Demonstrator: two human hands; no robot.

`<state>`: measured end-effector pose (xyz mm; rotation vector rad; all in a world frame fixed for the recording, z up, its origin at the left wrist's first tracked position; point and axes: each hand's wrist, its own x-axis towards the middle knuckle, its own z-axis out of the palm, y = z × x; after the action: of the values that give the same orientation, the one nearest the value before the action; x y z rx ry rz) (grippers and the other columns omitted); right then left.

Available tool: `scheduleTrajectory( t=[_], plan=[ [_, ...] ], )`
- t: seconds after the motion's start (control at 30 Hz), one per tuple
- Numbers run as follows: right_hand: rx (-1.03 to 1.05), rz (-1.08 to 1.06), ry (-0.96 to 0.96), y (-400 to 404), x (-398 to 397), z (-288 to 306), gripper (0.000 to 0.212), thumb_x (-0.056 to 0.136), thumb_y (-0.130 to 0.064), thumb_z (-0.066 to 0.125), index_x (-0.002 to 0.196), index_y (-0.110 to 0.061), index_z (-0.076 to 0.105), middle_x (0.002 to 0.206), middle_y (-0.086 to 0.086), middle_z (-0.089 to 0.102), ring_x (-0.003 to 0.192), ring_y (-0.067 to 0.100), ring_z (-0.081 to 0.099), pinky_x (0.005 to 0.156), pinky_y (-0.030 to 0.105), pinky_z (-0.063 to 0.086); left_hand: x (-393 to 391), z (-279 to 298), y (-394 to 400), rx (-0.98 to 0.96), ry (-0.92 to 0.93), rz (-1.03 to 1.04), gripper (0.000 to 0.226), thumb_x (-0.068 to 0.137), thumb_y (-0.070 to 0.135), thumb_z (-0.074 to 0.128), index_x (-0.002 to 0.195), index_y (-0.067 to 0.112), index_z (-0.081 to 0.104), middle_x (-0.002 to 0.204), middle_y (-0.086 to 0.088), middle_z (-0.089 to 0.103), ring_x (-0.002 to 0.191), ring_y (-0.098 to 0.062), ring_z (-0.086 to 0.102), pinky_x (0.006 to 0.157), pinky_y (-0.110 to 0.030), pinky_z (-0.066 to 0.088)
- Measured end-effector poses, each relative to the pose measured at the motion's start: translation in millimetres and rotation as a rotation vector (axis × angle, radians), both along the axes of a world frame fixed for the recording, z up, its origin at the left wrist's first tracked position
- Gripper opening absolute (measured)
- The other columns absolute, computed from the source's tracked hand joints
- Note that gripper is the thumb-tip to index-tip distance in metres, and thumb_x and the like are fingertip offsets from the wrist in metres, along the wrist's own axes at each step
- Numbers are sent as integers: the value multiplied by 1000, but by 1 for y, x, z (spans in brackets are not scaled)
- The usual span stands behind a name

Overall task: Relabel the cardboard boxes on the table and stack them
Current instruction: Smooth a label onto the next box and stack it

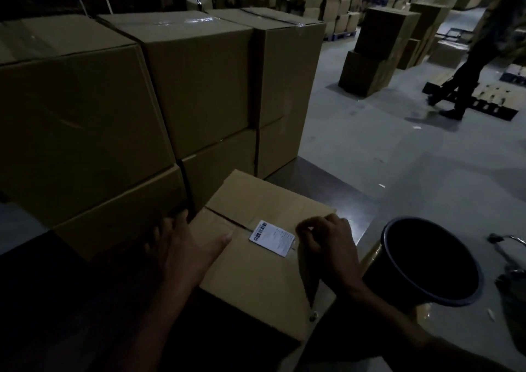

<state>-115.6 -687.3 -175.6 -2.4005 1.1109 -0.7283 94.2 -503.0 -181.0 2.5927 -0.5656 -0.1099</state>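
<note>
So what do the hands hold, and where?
The left hand rests flat on the box. The right hand seems to pinch the label at its right edge.

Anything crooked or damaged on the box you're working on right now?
The white label sits askew on the front box, its edges angled to the flap seam. The right hand pinches at its corner; the left hand rests flat on the box. No damage visible.

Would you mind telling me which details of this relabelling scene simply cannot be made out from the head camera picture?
Head view only:
- The white barcode label on the brown cardboard box: print too small to read.
- The right hand: whether its grip pinches the label's edge is hidden by its curled fingers.
- The black round bucket: inside lost in shadow.
- The table: mostly dark.
</note>
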Motion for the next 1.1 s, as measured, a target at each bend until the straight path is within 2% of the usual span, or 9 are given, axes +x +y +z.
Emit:
scheduleTrajectory(
  t=[0.1, 0.17, 0.27, 0.37, 0.5, 0.57, 0.77, 0.93, 1.1],
  plan=[
    [-29, 61, 79, -12, 11, 9, 10, 92, -37, 68, 99, -40, 76, 90, -16, 52, 95, 9, 43, 81, 34, 40, -9, 1, 17, -59, 177, -32, 128, 61, 89, 72, 163, 29, 22, 168, -12, 21, 152, -37, 28, 120, -57, 29],
    [-28, 51, 111, -11, 15, 11, 12, 93, -41, 64, 100, -41, 74, 95, -15, 53, 100, 9, 44, 83, 37, 35, -13, 4, 18, -90, 117, -40, 127, 61, 85, 76, 162, 29, 23, 164, -10, 24, 149, -36, 32, 116, -57, 33],
    [-79, 20, 123, 5, 20, 8, 15, 93, -46, 61, 102, -40, 71, 100, -15, 53, 104, 9, 44, 84, 35, 24, -23, 14, -2, -137, -30, -67, 125, 61, 79, 80, 161, 27, 25, 161, -4, 25, 147, -32, 28, 115, -57, 33],
    [-152, 46, 130, 15, 23, 3, 16, 90, -49, 62, 99, -38, 70, 99, -14, 54, 102, 11, 46, 81, 33, 25, -33, 21, -34, -211, -50, -133, 126, 63, 82, 77, 162, 25, 22, 168, -3, 17, 151, -31, 22, 119, -58, 31],
    [-154, 100, 162, 11, 25, -2, 15, 89, -47, 62, 97, -36, 69, 101, -11, 57, 102, 15, 49, 79, 34, 31, -38, 11, -52, -42, -149, -196, 129, 65, 100, 43, 163, 21, 19, 172, -5, 16, 158, -29, 12, 122, -57, 21],
    [-147, 122, 198, 9, 27, -4, 16, 89, -47, 61, 97, -36, 66, 102, -11, 55, 102, 15, 48, 80, 35, 34, -34, 6, -53, -45, -151, -196, 130, 62, 102, 36, 162, 22, 20, 172, -5, 16, 159, -26, 10, 123, -55, 20],
    [-74, 156, 177, 0, 27, -2, 13, 88, -43, 66, 96, -33, 64, 98, -14, 52, 99, 13, 46, 78, 33, 26, -34, 4, -53, -30, -172, -204, 127, 62, 103, 37, 160, 23, 26, 171, -3, 20, 158, -26, 11, 121, -55, 22],
    [-97, 136, 171, 2, 25, -6, 15, 87, -46, 65, 97, -37, 68, 100, -15, 54, 99, 10, 43, 81, 33, 32, -34, 6, -51, -13, -194, -206, 122, 65, 100, 44, 158, 23, 30, 171, -3, 22, 158, -26, 12, 120, -55, 25],
    [-62, 133, 115, 1, 22, -5, 13, 85, -40, 70, 90, -32, 61, 97, -13, 51, 96, 11, 43, 78, 31, 26, -32, 4, -51, -6, -185, -211, 124, 63, 102, 39, 158, 23, 31, 171, -4, 20, 158, -26, 11, 121, -55, 23]
  ],
)
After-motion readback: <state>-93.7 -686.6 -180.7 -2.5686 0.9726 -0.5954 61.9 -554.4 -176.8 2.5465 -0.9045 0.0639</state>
